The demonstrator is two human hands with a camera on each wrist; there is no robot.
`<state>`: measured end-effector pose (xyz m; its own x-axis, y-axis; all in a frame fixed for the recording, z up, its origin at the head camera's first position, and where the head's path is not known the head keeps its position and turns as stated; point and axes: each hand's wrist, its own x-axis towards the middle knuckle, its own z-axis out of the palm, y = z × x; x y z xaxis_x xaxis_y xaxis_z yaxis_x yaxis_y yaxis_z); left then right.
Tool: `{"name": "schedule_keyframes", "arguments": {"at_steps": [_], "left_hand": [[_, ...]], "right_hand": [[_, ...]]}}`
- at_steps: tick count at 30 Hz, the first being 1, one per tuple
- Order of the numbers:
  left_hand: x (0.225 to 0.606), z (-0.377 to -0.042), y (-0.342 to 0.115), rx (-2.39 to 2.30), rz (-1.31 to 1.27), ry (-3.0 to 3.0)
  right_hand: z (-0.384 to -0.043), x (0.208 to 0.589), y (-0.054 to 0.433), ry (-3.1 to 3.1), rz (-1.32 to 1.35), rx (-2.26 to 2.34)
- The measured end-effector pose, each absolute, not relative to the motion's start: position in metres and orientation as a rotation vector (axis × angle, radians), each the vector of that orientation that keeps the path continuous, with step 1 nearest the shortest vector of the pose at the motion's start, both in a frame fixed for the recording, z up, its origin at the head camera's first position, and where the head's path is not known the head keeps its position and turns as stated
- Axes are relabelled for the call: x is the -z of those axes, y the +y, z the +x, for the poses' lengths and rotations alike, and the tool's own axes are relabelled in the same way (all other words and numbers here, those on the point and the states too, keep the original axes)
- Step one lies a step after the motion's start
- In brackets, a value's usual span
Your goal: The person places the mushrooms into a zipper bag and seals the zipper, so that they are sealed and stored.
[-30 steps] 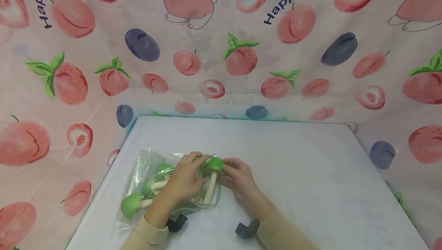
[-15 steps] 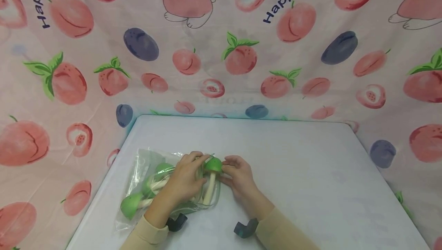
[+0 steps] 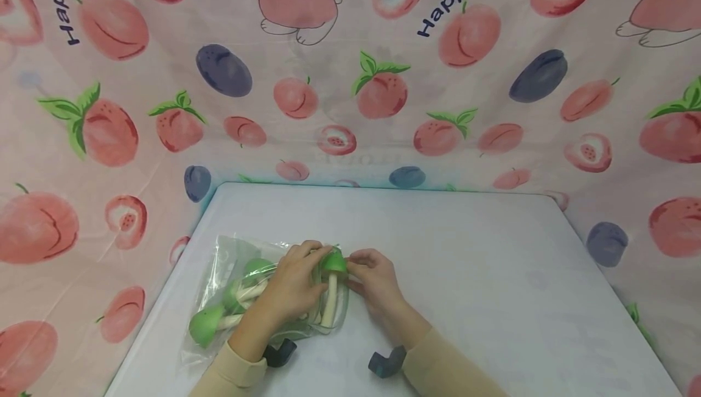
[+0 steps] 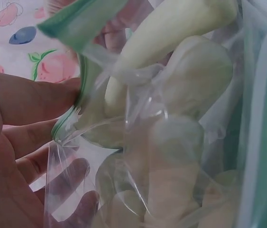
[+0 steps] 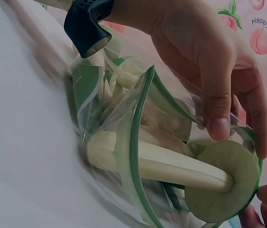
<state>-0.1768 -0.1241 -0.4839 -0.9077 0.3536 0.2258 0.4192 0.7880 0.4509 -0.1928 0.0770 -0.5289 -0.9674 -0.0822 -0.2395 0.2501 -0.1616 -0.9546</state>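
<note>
A clear zip bag (image 3: 218, 269) with green edging lies on the white table at left, several green-capped, white-stemmed mushrooms (image 3: 205, 325) inside. My left hand (image 3: 296, 281) lies over the bag and holds its mouth, fingers and thumb along the green zip edge (image 4: 82, 71). At that mouth is one mushroom (image 3: 333, 262), its stem toward me and within the bag. In the right wrist view its round cap underside (image 5: 209, 190) faces the camera. My right hand (image 3: 379, 281) pinches the rim of this cap from the right; part of its grip is out of view.
The white table (image 3: 465, 275) extends to the right and behind the bag. A pink fruit-print cloth (image 3: 339, 80) hangs behind and along both sides. Dark bands with protruding pieces (image 3: 280, 354) sit at both wrists.
My right hand has moved slightly left, and the mushroom at the bag's mouth has shifted left with it, closer to my left hand. The left hand stays nearly still.
</note>
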Motion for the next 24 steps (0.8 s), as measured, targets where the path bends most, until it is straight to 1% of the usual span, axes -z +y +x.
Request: {"name": "schedule_keyframes", "arguments": {"at_steps": [9, 18, 24], "left_hand": [[0.4823, -0.1768, -0.1235, 0.785, -0.612, -2.844], [0.4765, -0.1747, -0.1233, 0.811, -0.614, -2.812], [0.4754, -0.1743, -0.1243, 0.833, -0.618, -2.803]], "right_hand": [[-0.1946, 0.5283, 0.0747, 1.972, 0.146, 2.133], [-0.1953, 0.5274, 0.0756, 2.005, 0.231, 2.136], [-0.1951, 0.5277, 0.0756, 1.987, 0.194, 2.137]]}}
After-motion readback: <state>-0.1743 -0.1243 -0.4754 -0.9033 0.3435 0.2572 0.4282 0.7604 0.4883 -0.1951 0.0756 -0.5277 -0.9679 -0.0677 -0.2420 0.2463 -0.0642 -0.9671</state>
